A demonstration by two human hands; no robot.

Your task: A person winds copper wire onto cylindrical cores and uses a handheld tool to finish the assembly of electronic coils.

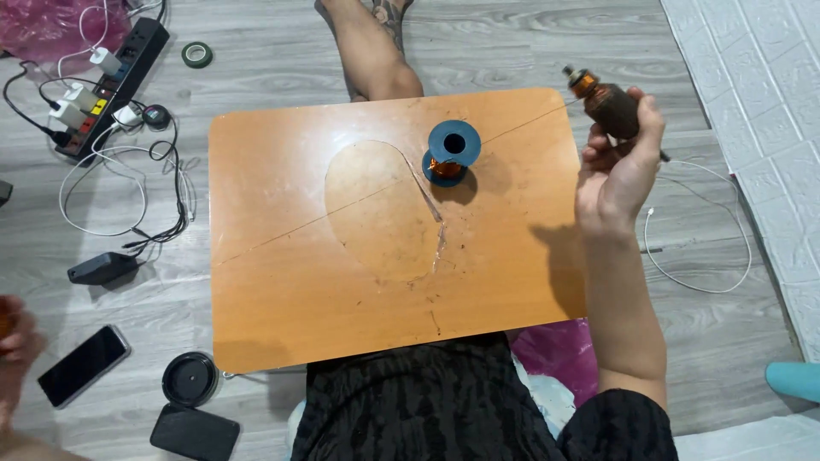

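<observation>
Gripping one motor armature (608, 104), right hand (617, 166); one wire spool (450, 152); left hand (15, 341) grip unclear.

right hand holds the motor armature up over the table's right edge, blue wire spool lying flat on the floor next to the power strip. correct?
Not quite. The head view shows the blue wire spool on the orange table, near its far edge, not on the floor by the power strip. The rest holds: the right hand holds the motor armature up over the table's right edge.
</observation>
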